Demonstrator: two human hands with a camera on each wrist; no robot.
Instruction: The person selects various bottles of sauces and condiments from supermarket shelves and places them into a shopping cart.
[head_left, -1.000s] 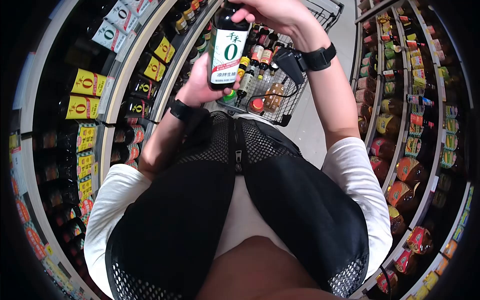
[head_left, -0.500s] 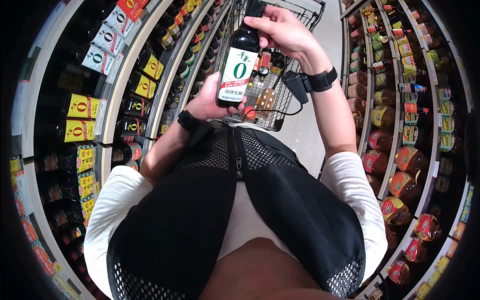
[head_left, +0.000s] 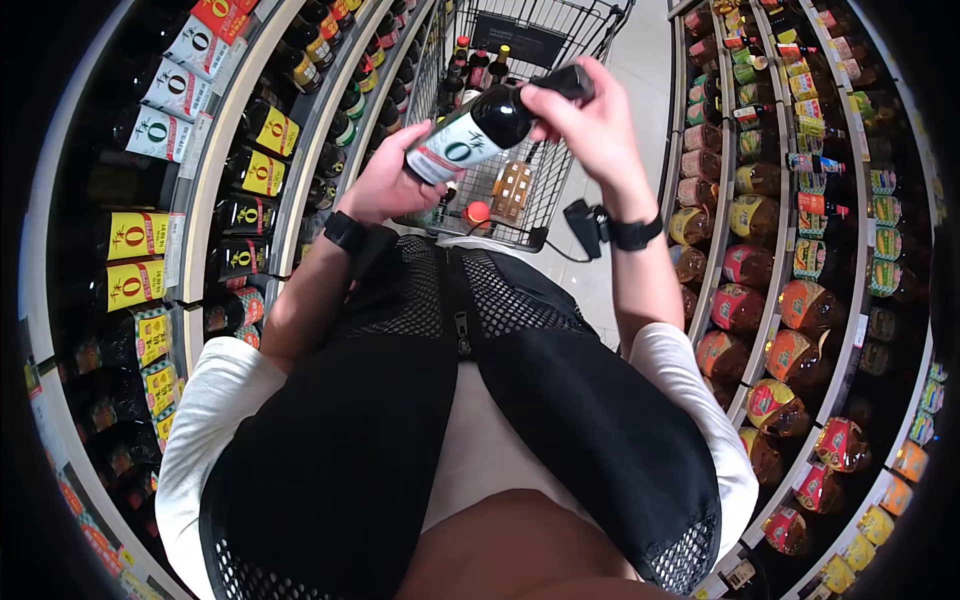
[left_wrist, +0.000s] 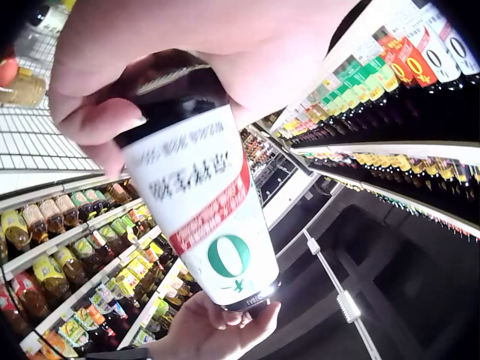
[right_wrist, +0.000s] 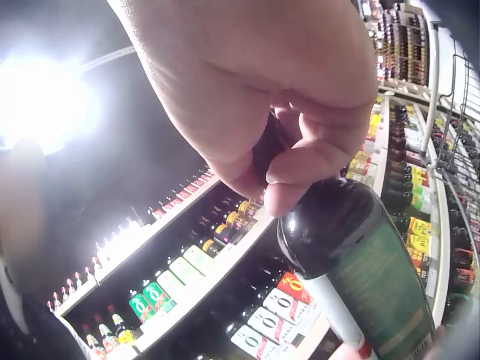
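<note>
The bottle (head_left: 480, 128) is dark, with a white label that has a big green 0 on it. It is up in the air, above the near end of the shopping cart (head_left: 540, 205), out in front of the person's chest. It does not stand straight up. It is tipped far over, almost on its side. Its long way runs from low on the person's left to high on the person's right. The fat bottom end is the low end. The black cap is the high end.

The left hand (head_left: 385, 185) is at the bottom end. It curls round the fat part by the label and holds it.

The right hand (head_left: 590, 125) is at the top end. In the right wrist view its fingers (right_wrist: 307, 169) pinch round the cap and the thin neck. The bottle's dark shoulder sits just under them.

So each hand has one end, and both hands hold the bottle. More bottles lie in the cart right below. Shelves (head_left: 225, 130) full of bottles stand on both sides.
</note>
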